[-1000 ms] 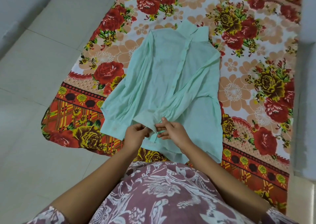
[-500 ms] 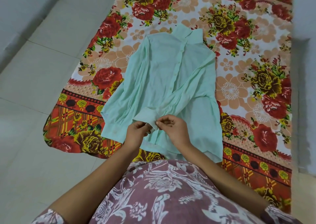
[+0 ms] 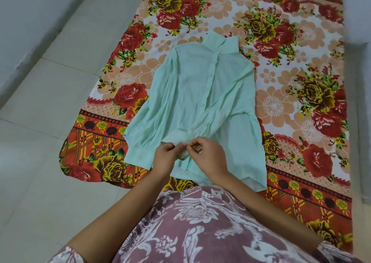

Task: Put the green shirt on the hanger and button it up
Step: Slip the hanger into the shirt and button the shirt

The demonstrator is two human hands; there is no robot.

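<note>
While the green shirt lies flat on the floral sheet, collar farthest away, the left hand and right hand each pinch its placket near the hem, where pulling both edges taut and level should ease the buttoning.
</note>
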